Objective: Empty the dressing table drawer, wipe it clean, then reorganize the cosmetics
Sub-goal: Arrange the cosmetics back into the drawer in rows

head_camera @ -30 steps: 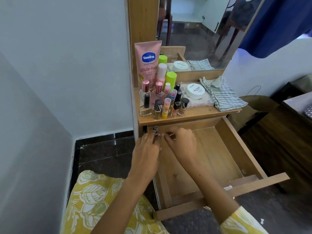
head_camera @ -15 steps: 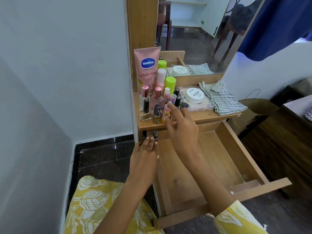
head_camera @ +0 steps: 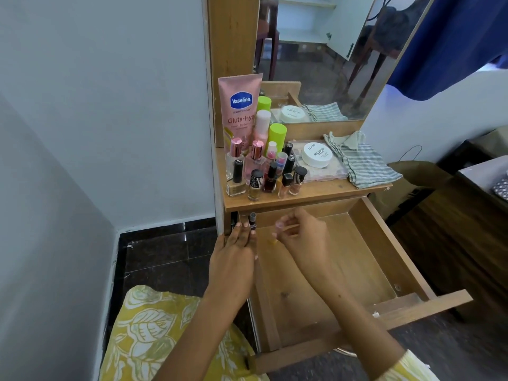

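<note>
**Hands at the far left corner of the open drawer**

The drawer [head_camera: 365, 259] is pulled out below the dressing table top [head_camera: 316, 195], where most cosmetics [head_camera: 261, 171] stand at the left. The left hand [head_camera: 233, 259] rests, fingers straight and together, against small dark bottles [head_camera: 252, 219] in the drawer's far left corner. The right hand [head_camera: 303, 237] pinches a small yellow-tipped tube [head_camera: 275, 237].

Soft, even daylight fills the scene, brightest on the far right where a bluish-white glow blooms along the wall [head_camera: 428, 125] under the blue curtain [head_camera: 453, 45], and shadows are faint. The mirror [head_camera: 324, 56] shows a dim room without glare. Wide-angle distortion bends straight lines near the edges, and the right hand [head_camera: 302, 235] is motion-blurred, its fingers [head_camera: 286, 224] smeared, while the bottles [head_camera: 264, 174] stay fairly sharp.
</note>
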The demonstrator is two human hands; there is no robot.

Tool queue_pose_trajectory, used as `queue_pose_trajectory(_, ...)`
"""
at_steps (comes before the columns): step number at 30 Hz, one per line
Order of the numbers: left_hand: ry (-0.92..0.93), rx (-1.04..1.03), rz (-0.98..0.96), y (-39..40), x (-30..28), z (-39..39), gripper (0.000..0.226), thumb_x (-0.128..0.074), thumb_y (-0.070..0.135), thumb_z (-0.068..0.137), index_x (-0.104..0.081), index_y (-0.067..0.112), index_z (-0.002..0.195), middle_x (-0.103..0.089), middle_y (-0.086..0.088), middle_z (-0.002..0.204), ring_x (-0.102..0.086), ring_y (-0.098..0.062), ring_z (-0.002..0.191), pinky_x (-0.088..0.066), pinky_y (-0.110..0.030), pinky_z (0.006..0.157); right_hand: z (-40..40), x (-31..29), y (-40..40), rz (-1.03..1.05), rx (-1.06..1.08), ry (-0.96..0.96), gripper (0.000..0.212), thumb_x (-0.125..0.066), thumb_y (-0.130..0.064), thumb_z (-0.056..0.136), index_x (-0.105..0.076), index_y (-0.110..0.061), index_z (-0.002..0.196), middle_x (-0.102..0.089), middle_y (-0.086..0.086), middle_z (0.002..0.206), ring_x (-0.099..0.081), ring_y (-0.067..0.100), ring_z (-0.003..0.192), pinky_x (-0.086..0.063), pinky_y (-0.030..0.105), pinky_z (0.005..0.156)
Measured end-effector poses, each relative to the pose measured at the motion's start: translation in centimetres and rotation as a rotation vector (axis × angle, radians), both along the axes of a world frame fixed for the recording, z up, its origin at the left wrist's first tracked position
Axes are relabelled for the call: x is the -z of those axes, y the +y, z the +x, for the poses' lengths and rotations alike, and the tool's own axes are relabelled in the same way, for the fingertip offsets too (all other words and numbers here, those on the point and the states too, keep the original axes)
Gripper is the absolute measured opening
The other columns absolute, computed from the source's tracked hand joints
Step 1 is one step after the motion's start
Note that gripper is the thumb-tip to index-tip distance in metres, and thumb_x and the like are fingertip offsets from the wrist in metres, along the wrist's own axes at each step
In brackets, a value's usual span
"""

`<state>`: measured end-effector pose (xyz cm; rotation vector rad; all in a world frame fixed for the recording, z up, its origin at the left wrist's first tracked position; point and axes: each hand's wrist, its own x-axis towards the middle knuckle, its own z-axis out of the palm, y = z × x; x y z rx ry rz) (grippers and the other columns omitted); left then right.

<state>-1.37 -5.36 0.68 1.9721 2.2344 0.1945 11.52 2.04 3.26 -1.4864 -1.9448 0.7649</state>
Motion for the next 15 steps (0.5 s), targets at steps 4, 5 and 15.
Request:
queue_pose_trajectory(4, -0.015, -0.002, 0.002, 0.0, -0.2, 0.0, 0.049, -0.029, 0.026, 0.101, -0.017, 0.018, 0.148, -0.008, -0.002, 0.158, 0.000, -0.015, 0.144, -0.003, -0.038, 0.115, -1.6, 2.7, 1.6, -0.041, 0.020, -0.063, 0.018, -0.072, -0.007, 0.077, -0.063, -0.020, 0.084, -0.070, -0.006, 0.083, -0.067, 0.014, 0.080, -0.055, 0.039, 0.077)
queue_pose_trajectory(5, -0.016, 0.000, 0.001, 0.0, -0.3, 0.0, 0.049, -0.029, 0.026, 0.101, -0.018, 0.017, 0.148, -0.008, -0.002, 0.158, 0.001, -0.015, 0.144, -0.003, -0.038, 0.115, -2.0, 3.1, 1.9, -0.040, 0.022, -0.068, 0.017, -0.072, -0.007, 0.078, -0.063, -0.019, 0.086, -0.070, -0.006, 0.084, -0.067, 0.014, 0.081, -0.056, 0.039, 0.077)
queue_pose_trajectory(15, -0.010, 0.004, 0.003, 0.0, -0.3, 0.0, 0.049, -0.027, 0.025, 0.102, -0.015, 0.017, 0.149, -0.005, -0.002, 0.158, 0.002, -0.015, 0.144, -0.002, -0.037, 0.115, -3.1, 5.3, 2.7, -0.076, 0.006, -0.077, 0.018, -0.071, -0.014, 0.082, -0.071, -0.012, 0.100, -0.074, 0.004, 0.097, -0.069, 0.018, 0.090, -0.056, 0.033, 0.082)
